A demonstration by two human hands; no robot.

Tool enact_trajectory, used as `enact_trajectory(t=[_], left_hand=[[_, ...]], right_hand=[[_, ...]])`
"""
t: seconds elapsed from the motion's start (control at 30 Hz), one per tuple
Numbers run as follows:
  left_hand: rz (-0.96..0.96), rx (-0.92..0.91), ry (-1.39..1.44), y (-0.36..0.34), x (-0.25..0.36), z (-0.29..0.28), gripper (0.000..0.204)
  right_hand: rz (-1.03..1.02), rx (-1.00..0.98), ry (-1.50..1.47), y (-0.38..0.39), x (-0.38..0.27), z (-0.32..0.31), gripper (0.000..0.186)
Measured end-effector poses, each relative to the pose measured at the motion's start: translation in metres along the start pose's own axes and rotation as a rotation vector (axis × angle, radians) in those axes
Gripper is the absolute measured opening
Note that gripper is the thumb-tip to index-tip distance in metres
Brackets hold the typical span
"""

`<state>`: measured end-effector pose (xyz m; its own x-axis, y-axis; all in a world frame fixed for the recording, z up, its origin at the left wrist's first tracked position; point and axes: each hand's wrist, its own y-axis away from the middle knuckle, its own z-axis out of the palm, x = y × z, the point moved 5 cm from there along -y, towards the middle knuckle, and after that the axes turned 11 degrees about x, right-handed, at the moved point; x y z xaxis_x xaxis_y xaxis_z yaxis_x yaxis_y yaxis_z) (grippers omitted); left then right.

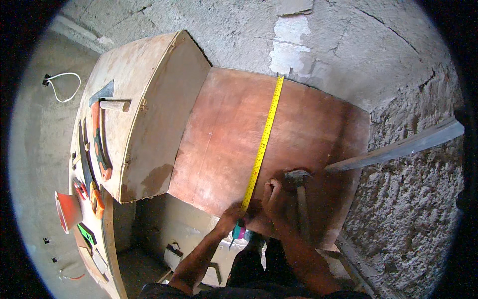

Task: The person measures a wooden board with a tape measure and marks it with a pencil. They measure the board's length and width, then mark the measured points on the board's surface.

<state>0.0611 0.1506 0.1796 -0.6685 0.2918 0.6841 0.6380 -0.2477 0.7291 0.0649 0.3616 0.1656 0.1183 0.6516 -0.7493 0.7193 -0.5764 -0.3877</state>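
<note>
A yellow measuring tape [262,149] runs across a reddish-brown wooden board [214,129] from its near edge to its far edge by the wall. At the near edge my left hand [232,219] is closed on the tape measure, whose teal and magenta case [240,231] shows just below the fingers. My right hand [271,200] rests over the board to the right of the blade, its fingers curled together. Whatever it may hold is too small to make out. Close beside it lies a hammer [301,204] with its head toward the far side.
A raised wooden box [164,109] adjoins the board on the left. On top lie a hatchet [98,132], a handsaw [94,192], red-handled pliers [79,188] and an orange tub [68,212]. A long grey bar [398,149] slants over the board's right edge, against a rough wall [403,209].
</note>
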Motion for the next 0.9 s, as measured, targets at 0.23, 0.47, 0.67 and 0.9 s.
enact_trajectory(t=[0.23,0.47,0.67,0.9], left_hand=[[0.011,0.008,-0.075,-0.008,-0.003,-0.001,0.044],[-0.108,0.009,0.002,0.007,-0.01,-0.005,0.039],[-0.017,0.02,-0.118,0.045,-0.059,-0.032,0.035],[-0.113,0.007,-0.107,0.041,-0.089,-0.046,0.037]], right_hand=[[0.096,-0.06,-0.067,0.0,0.001,0.002,0.023],[0.061,-0.062,0.0,-0.027,-0.029,-0.017,0.022],[0.038,-0.116,0.181,-0.027,-0.044,-0.026,0.021],[-0.086,-0.04,0.019,-0.012,-0.018,-0.006,0.02]])
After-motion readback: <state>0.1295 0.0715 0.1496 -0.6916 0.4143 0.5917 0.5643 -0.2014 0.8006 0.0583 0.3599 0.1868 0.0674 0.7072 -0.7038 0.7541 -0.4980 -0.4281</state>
